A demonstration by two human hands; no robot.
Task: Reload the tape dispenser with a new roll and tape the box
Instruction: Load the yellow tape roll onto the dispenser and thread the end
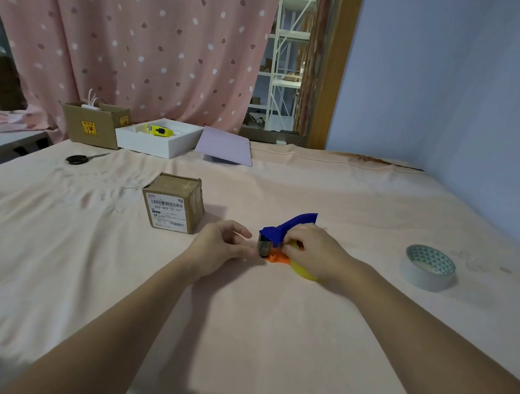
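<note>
Both hands (266, 251) grip the blue tape dispenser (284, 230) — box (174, 203) beside; roll (429, 268) apart.

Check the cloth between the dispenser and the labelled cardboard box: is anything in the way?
Nothing visible blocks it. The tape dispenser, held by the left hand and right hand, lies right of the cardboard box, with only bare cloth between. The tape roll sits far right, the scissors behind.
</note>
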